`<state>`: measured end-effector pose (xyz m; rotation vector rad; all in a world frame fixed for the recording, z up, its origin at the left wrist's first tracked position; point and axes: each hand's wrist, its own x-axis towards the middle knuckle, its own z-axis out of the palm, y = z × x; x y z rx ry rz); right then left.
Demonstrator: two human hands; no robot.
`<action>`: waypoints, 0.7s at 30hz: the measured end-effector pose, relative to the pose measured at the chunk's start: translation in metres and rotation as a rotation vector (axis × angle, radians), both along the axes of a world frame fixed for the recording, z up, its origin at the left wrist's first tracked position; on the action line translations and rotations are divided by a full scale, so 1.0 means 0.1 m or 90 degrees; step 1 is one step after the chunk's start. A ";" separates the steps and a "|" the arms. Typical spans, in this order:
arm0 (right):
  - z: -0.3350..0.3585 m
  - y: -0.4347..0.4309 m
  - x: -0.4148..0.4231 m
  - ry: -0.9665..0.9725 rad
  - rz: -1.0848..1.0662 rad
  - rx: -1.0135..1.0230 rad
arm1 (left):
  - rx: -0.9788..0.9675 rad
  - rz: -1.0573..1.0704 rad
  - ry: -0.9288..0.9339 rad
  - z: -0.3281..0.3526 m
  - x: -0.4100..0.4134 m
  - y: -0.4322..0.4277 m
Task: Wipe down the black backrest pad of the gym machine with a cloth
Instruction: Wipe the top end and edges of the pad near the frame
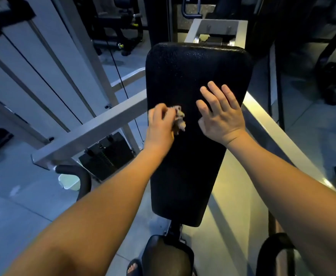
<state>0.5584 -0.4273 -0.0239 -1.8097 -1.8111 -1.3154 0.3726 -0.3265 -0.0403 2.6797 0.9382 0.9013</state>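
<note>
Head camera looks down along the black backrest pad point(185, 172) of a gym machine; the long, pebbled pad fills the middle of the view, its top edge far from the camera and its lower end near, just above a small black seat point(167, 253); a small pale cloth point(180, 119), bunched into a wad, touches the pad near its left edge, about midway up; the left hand point(160, 126) grips it, fingers curled round the wad; the right hand point(220, 114) lies flat on the pad just beside the cloth, fingers straight and spread, holding nothing; grey steel frame bars point(95, 132) flank the pad, and a black weight stack point(107, 154) stands at lower left near a thin cable point(121, 80).

Risks, as a judgement: the wad is so small that each pass likely cleans only a narrow strip, so the top edge, the corners and the lower half could be missed; so close to the pad's left edge, the cloth could slide off or slip from the fingers and drop to the floor; the bare right palm may leave fresh marks on wiped surface unless it shifts.
</note>
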 end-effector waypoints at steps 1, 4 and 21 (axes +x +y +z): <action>0.00 0.00 0.01 -0.001 0.002 0.004 | -0.012 -0.017 0.054 -0.19 -0.10 -0.10; -0.01 -0.01 0.01 -0.001 0.001 0.014 | -0.071 -0.106 0.212 -0.49 -0.31 -0.24; -0.01 -0.02 0.01 0.018 0.019 0.029 | 0.014 -0.145 0.088 0.07 0.01 -0.07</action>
